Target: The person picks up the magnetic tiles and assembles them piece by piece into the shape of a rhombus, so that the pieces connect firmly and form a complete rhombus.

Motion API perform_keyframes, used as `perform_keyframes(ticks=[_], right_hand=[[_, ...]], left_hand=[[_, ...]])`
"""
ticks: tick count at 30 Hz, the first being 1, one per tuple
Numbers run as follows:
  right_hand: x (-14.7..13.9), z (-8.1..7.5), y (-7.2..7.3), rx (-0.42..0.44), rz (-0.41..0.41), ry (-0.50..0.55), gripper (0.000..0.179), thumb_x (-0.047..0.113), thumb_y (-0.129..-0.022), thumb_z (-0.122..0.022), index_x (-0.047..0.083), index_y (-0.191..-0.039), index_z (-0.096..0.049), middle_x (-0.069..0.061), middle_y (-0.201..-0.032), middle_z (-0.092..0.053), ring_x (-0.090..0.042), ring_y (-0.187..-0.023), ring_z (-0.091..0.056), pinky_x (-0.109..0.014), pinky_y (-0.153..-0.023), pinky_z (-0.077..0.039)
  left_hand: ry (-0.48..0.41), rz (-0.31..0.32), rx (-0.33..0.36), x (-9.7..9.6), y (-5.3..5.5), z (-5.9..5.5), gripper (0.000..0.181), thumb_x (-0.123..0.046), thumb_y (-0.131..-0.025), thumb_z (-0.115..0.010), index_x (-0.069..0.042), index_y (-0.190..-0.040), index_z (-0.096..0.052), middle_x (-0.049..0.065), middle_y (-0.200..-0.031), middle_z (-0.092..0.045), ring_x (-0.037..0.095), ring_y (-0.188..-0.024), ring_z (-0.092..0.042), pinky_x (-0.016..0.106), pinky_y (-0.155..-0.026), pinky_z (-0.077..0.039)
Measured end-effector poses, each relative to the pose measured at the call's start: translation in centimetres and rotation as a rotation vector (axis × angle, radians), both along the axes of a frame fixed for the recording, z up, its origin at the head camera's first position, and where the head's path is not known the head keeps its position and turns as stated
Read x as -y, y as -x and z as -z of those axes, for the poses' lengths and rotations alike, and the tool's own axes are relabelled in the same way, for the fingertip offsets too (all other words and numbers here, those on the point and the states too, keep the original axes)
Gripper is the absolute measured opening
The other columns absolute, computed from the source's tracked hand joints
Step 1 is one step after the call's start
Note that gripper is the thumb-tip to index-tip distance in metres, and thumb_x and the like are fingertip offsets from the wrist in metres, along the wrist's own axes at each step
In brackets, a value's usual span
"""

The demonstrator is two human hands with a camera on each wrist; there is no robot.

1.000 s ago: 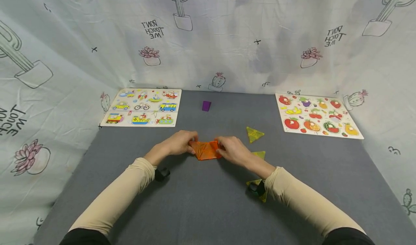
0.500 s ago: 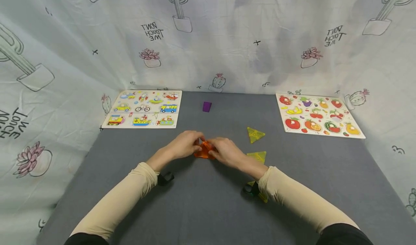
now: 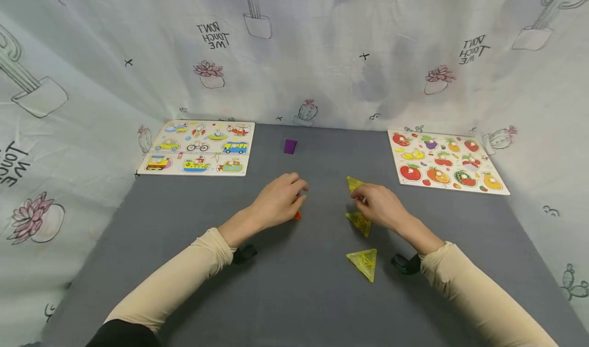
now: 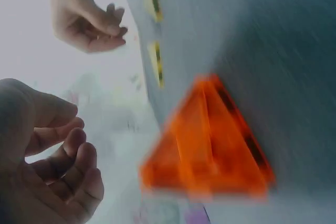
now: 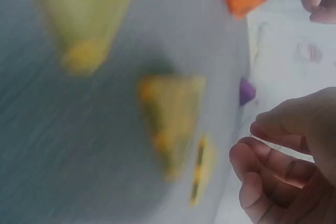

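A translucent orange pyramid (image 4: 205,145) of triangular magnetic tiles stands on the grey table, mostly hidden by my left hand (image 3: 276,201) in the head view. That hand hovers beside the pyramid with loosely bent fingers, nothing between them. My right hand (image 3: 384,206) is over the row of yellow triangular tiles, its fingers loosely curled and bare in the right wrist view. It overlaps the far yellow tile (image 3: 353,182) and reaches just above the middle yellow tile (image 3: 360,223). The near yellow tile (image 3: 365,262) lies flat, left of my right wrist.
A small purple piece (image 3: 290,146) lies toward the back. The vehicle puzzle board (image 3: 198,149) sits at the back left, the fruit puzzle board (image 3: 446,160) at the back right. A printed white cloth (image 3: 322,55) hangs behind the table.
Both hands were folding flat orange tiles upward; these now form a pyramid. The right hand has let go and moved right to the yellow tiles. The left hand has come off the pyramid.
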State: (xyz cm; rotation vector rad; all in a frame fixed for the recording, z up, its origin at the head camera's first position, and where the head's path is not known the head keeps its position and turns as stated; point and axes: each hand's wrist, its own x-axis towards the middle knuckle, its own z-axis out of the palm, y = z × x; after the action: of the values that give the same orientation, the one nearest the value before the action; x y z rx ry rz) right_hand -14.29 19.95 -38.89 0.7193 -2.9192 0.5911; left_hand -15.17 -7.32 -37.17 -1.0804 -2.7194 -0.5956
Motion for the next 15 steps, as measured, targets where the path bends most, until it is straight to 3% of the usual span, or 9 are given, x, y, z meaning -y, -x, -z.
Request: perform_keyframes(ticks=[4, 8, 10, 12, 15], right_hand=[[-2.0, 0.7, -0.6, -0.045, -0.022, -0.063, 0.011, 0.003, -0.086, -0.068, 0.005, -0.095, -0.074, -0.007, -0.089, -0.068, -0.019, -0.075, -0.064, -0.033, -0.061, -0.052], [-2.4, 2.0, -1.5, -0.125, -0.179, -0.090, 0.011, 0.007, -0.082, -0.076, 0.007, -0.093, -0.075, -0.006, -0.091, -0.066, -0.019, -0.079, -0.063, -0.033, -0.067, -0.053], [-2.4, 2.5, -2.0, -0.165, -0.243, -0.105, 0.012, 0.011, -0.079, -0.080, 0.008, -0.090, -0.076, -0.005, -0.090, -0.065, -0.018, -0.079, -0.061, -0.033, -0.069, -0.053], [-2.5, 2.8, -2.3, -0.196, -0.266, -0.129, 0.015, 0.015, -0.077, -0.083, 0.009, -0.089, -0.077, -0.005, -0.090, -0.066, -0.018, -0.080, -0.061, -0.033, -0.070, -0.053], [-2.9, 2.7, -2.8, -0.206, -0.226, -0.174, 0.019, 0.021, -0.075, -0.084, 0.010, -0.089, -0.077, -0.005, -0.091, -0.067, -0.018, -0.080, -0.063, -0.033, -0.070, -0.054]], left_hand=[[0.106, 0.036, -0.071, -3.6, -0.4, 0.8, 0.016, -0.013, -0.097, -0.057, -0.010, -0.107, -0.070, 0.004, -0.096, -0.064, 0.018, -0.080, -0.058, 0.028, -0.067, -0.049], [0.279, 0.039, -0.076, -7.4, -0.6, 2.4, 0.022, -0.013, -0.100, -0.049, -0.013, -0.114, -0.066, 0.004, -0.103, -0.062, 0.018, -0.085, -0.057, 0.028, -0.065, -0.047], [0.363, 0.036, -0.078, -9.1, -0.4, 3.1, 0.026, -0.016, -0.100, -0.050, -0.014, -0.124, -0.062, 0.004, -0.116, -0.061, 0.019, -0.099, -0.059, 0.029, -0.072, -0.050], [0.447, 0.042, -0.055, -10.6, -0.1, 3.6, 0.036, -0.020, -0.101, -0.049, -0.014, -0.137, -0.053, 0.004, -0.136, -0.055, 0.020, -0.120, -0.055, 0.033, -0.088, -0.051], [0.548, 0.054, 0.023, -12.2, 0.3, 3.9, 0.052, -0.030, -0.103, -0.047, -0.016, -0.152, -0.036, 0.001, -0.157, -0.036, 0.021, -0.145, -0.035, 0.042, -0.110, -0.041]])
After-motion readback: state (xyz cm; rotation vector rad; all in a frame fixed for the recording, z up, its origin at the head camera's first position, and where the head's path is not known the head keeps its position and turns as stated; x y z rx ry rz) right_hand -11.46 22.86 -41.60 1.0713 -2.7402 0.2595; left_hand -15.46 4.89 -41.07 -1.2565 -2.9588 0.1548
